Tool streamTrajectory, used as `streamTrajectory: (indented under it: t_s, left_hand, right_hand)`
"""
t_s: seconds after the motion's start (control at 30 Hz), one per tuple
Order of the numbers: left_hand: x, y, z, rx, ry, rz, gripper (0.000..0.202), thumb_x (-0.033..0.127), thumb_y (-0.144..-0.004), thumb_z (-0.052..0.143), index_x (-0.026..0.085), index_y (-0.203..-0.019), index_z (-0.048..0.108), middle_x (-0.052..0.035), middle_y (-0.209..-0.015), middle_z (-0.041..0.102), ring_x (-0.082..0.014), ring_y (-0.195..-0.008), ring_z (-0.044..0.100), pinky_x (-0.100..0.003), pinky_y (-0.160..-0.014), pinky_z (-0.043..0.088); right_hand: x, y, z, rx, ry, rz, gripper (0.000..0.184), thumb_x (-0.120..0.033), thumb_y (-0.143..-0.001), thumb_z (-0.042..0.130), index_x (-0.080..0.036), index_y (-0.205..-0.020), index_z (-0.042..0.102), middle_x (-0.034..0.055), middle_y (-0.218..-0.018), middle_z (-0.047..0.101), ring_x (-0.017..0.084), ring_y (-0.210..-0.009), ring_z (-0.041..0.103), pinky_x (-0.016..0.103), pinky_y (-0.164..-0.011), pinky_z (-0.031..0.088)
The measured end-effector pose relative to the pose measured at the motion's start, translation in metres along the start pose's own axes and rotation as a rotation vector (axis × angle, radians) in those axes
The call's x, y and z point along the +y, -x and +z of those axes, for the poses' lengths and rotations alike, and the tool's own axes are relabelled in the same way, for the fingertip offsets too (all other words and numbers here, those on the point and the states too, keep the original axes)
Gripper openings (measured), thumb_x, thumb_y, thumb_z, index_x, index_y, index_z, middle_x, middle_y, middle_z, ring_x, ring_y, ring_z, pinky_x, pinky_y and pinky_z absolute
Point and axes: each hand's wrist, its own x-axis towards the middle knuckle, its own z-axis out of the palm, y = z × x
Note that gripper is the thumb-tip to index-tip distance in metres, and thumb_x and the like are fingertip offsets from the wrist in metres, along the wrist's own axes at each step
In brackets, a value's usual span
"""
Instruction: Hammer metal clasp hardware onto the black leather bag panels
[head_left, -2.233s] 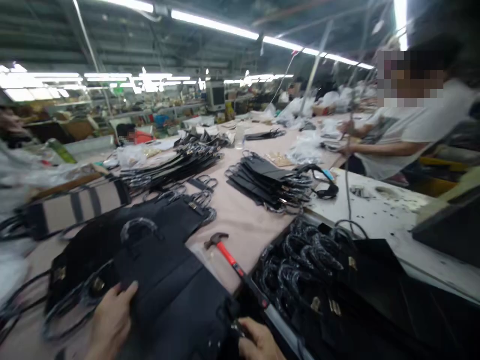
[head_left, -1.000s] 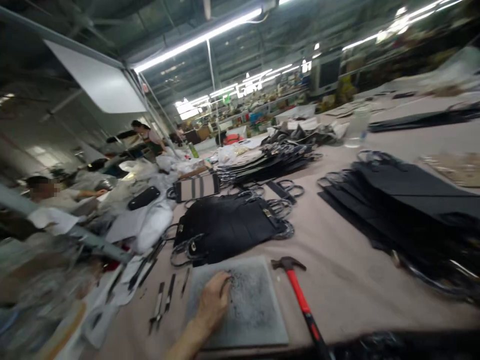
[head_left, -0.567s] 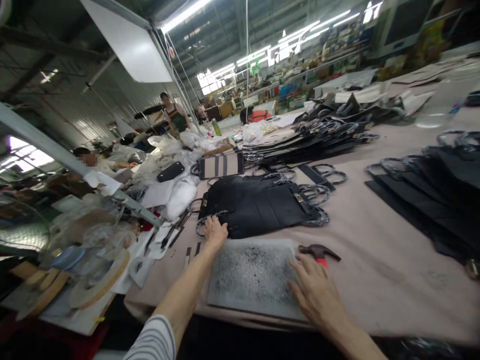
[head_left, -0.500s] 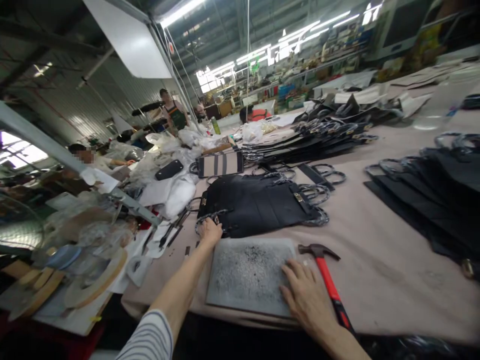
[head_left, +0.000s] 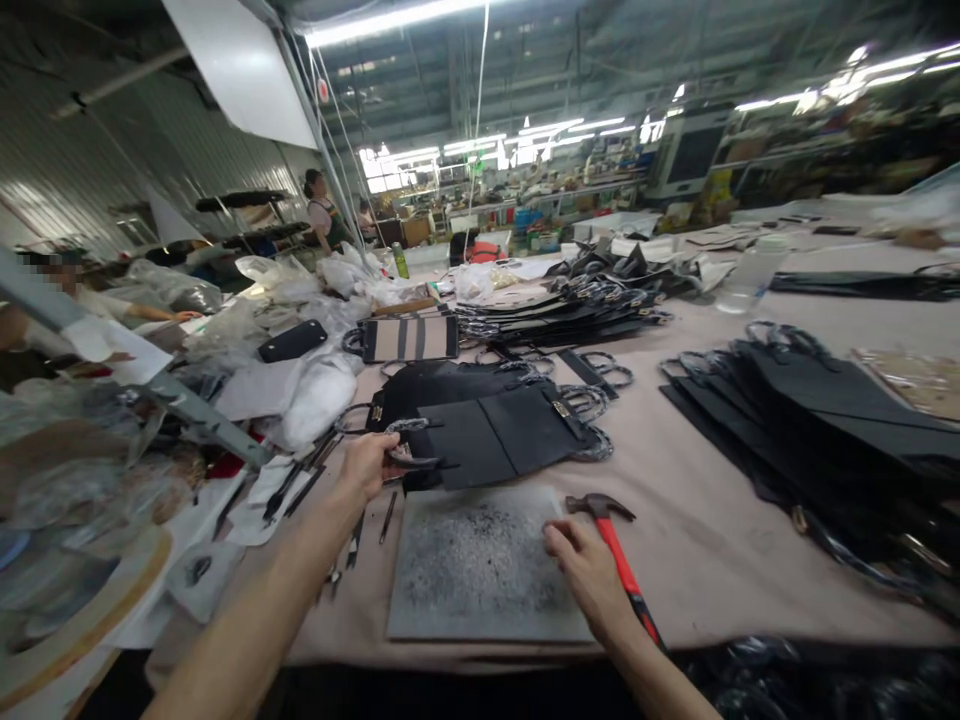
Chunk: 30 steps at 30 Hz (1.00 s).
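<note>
My left hand (head_left: 367,465) is closed round the wrapped handle of a black bag (head_left: 487,430), the top one of a small stack, and lifts its near edge. My right hand (head_left: 585,575) lies on the right edge of a grey, pitted pad (head_left: 472,570), fingers loosely bent, holding nothing. A hammer with a red handle (head_left: 619,565) lies right beside that hand. Several thin metal punches (head_left: 352,540) lie left of the pad.
Stacks of black bags (head_left: 817,420) fill the right side and another pile (head_left: 570,305) lies further back. A striped bag (head_left: 409,338) and white plastic wraps (head_left: 307,395) sit at the left. Other people work at the far left and back. A plastic bottle (head_left: 742,280) stands far right.
My left hand has taken hold of the top black bag's handle and pulled it up toward me. My right hand has slid slightly left along the pad's edge. The head turned right.
</note>
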Motion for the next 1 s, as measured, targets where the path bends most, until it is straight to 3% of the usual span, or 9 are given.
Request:
streamTrajectory:
  t_s: [0.1,0.2,0.37,0.5,0.6,0.7,0.8,0.9,1.0]
  left_hand:
    - [0.003,0.045,-0.016,-0.119,0.316,-0.067,0.014,0.026,-0.076,0.066,0.015,-0.078,0.056,-0.0020,-0.066,0.064,-0.0205,-0.061,0.070,-0.038,-0.061,0.062]
    - [-0.013,0.092,-0.031,-0.138,0.502,-0.160,0.021,0.025,-0.072,0.073,0.016,-0.079,0.056,-0.0007,-0.065,0.063,-0.0197,-0.058,0.069,-0.035,-0.057,0.061]
    - [-0.067,0.159,-0.049,-0.071,0.557,-0.245,0.038,0.034,-0.062,0.084,0.017,-0.084,0.058,0.0027,-0.063,0.062,-0.0177,-0.054,0.067,-0.030,-0.055,0.058]
    - [-0.100,0.182,-0.076,0.022,0.536,-0.226,0.052,0.042,-0.056,0.089,0.014,-0.094,0.066,0.0041,-0.059,0.061,-0.0132,-0.051,0.061,-0.023,-0.053,0.051]
    - [-0.109,0.178,-0.111,0.086,0.472,-0.176,0.051,0.043,-0.056,0.088,0.013,-0.092,0.070,0.0047,-0.058,0.058,-0.0099,-0.045,0.055,-0.020,-0.047,0.042]
    - [-0.107,0.162,-0.148,0.035,0.355,-0.136,0.045,0.044,-0.058,0.086,0.012,-0.085,0.070,0.0036,-0.057,0.058,-0.0086,-0.042,0.051,-0.020,-0.044,0.036]
    - [-0.094,0.135,-0.177,-0.009,0.186,-0.051,0.038,0.043,-0.061,0.080,0.012,-0.081,0.070,0.0042,-0.054,0.054,-0.0079,-0.040,0.047,-0.020,-0.042,0.034]
    - [-0.060,0.096,-0.184,-0.018,-0.022,0.076,0.025,0.037,-0.066,0.074,0.013,-0.073,0.069,0.0034,-0.051,0.054,-0.0079,-0.040,0.046,-0.019,-0.042,0.032]
    - [0.003,0.041,-0.163,0.044,-0.169,0.292,0.020,0.032,-0.074,0.070,0.012,-0.076,0.070,0.0037,-0.047,0.053,-0.0086,-0.039,0.045,-0.020,-0.043,0.032]
  right_hand:
    - [-0.017,-0.002,0.017,-0.058,-0.462,0.264,0.049,-0.060,-0.072,0.074,-0.019,-0.097,0.067,0.0115,-0.103,0.074,0.027,-0.092,0.072,0.034,-0.071,0.055]
    - [-0.019,-0.010,0.024,-0.051,-0.747,0.372,0.039,-0.052,-0.071,0.078,-0.020,-0.089,0.063,0.0105,-0.097,0.075,0.026,-0.092,0.073,0.038,-0.079,0.057]
    - [-0.009,-0.030,0.011,-0.010,-0.800,0.352,0.023,-0.041,-0.078,0.072,-0.024,-0.088,0.060,0.0033,-0.085,0.073,0.021,-0.084,0.071,0.040,-0.084,0.057]
    - [-0.009,-0.041,-0.007,0.035,-0.794,0.318,0.020,-0.039,-0.079,0.069,-0.025,-0.091,0.062,0.0005,-0.081,0.074,0.020,-0.079,0.070,0.039,-0.082,0.058]
    - [-0.004,-0.045,-0.022,0.072,-0.824,0.302,0.014,-0.035,-0.079,0.065,-0.024,-0.088,0.064,0.0017,-0.081,0.075,0.021,-0.077,0.071,0.041,-0.081,0.059]
    - [0.014,-0.046,-0.033,0.153,-0.787,0.392,0.010,-0.031,-0.076,0.065,-0.023,-0.082,0.066,0.0043,-0.079,0.074,0.022,-0.072,0.071,0.042,-0.078,0.062]
    - [0.037,-0.032,-0.039,0.096,-0.642,0.495,0.028,-0.032,-0.064,0.076,-0.024,-0.090,0.072,0.0088,-0.094,0.077,0.027,-0.081,0.073,0.045,-0.075,0.063]
    - [0.052,0.002,-0.043,0.052,-0.563,0.498,0.038,-0.037,-0.051,0.086,-0.026,-0.086,0.075,0.0129,-0.096,0.076,0.032,-0.089,0.074,0.047,-0.073,0.064]
    - [0.061,0.043,-0.040,-0.064,-0.653,0.484,0.029,-0.054,-0.056,0.085,-0.031,-0.072,0.075,0.0156,-0.089,0.075,0.039,-0.098,0.074,0.055,-0.086,0.062]
